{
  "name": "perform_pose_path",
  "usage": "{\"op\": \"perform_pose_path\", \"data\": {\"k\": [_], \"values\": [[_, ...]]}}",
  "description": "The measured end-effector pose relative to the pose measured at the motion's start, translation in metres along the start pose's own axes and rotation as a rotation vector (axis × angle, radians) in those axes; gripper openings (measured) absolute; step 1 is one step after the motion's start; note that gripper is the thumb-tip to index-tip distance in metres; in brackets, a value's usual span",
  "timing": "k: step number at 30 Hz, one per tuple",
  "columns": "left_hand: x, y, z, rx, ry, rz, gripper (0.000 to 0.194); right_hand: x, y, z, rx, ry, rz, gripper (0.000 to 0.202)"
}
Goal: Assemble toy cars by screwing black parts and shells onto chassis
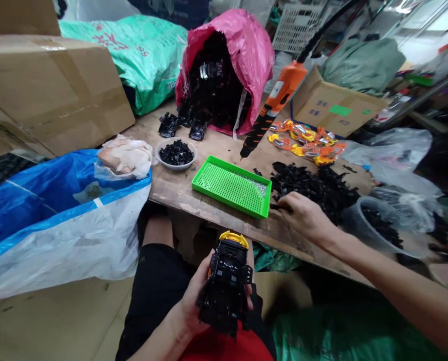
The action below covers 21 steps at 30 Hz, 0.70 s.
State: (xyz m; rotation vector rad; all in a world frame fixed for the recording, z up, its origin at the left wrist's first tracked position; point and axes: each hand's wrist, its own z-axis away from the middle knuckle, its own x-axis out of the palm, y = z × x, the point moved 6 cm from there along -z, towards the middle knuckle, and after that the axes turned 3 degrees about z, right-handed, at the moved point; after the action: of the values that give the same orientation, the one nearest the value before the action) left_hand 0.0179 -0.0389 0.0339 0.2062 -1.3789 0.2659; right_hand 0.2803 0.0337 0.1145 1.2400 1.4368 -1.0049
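Above the lap, the left hand [193, 303] grasps a black toy vehicle body [227, 281], its dark, intricate plastic tipped with a curved yellow bumper [234, 238] and touched with orange at one side. The right hand [304, 215], fingers curled, reaches over the bench [173, 188] beside black strips [314, 183]; whether it grips one, I cannot tell. Beyond hangs an orange-and-black screwdriver [274, 108].

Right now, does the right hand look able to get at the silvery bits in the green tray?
Probably yes: the right hand is beside the green tray, which is open on top, and nothing appears to cover the silvery bits from above.
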Motion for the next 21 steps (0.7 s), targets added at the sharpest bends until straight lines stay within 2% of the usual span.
{"op": "perform_pose_path", "data": {"k": [4, 7, 11, 15, 21], "values": [[-0.004, 0.0, 0.001, -0.016, 0.024, 0.009, 0.071, 0.016, -0.017, 0.031, -0.085, 0.026, 0.111, 0.027], [-0.007, 0.002, 0.001, -0.015, 0.024, -0.006, 0.072, 0.018, -0.02, 0.043, -0.125, 0.084, 0.107, 0.029], [-0.007, 0.003, 0.0, 0.0, 0.017, 0.011, 0.069, 0.012, -0.012, 0.044, -0.042, 0.147, -0.032, 0.027], [-0.006, 0.002, -0.002, -0.001, 0.013, 0.02, 0.066, 0.01, -0.003, 0.033, 0.042, 0.068, -0.137, 0.022], [-0.008, 0.0, -0.003, -0.012, 0.038, -0.008, 0.064, 0.01, 0.006, 0.019, 0.039, -0.061, -0.266, 0.019]]}}
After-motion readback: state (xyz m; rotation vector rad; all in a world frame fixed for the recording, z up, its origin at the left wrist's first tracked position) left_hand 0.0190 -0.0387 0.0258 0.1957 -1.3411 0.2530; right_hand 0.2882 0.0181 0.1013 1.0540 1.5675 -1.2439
